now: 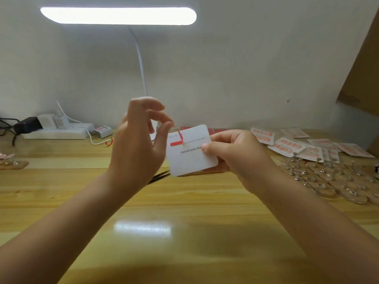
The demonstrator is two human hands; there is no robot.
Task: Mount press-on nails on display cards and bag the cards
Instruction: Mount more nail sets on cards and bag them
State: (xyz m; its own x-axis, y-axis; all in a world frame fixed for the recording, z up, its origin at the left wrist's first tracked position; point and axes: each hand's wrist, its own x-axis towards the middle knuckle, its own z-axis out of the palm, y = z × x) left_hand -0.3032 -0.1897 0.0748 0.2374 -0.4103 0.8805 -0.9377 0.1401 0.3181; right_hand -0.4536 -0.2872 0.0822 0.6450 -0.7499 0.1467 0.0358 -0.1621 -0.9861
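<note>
My right hand pinches the right edge of a white display card printed "Handmade Nails", held above the wooden table. A red tape strip lies partly peeled at the card's upper left. My left hand is raised beside the card's left edge, and its thumb and a fingertip pinch the strip's upper end. No nails are on this card.
Several bagged cards with pink nails lie at the right, with rows of metal nail stands in front of them. Black tweezers lie under my hands. A power strip and lamp stand at the back.
</note>
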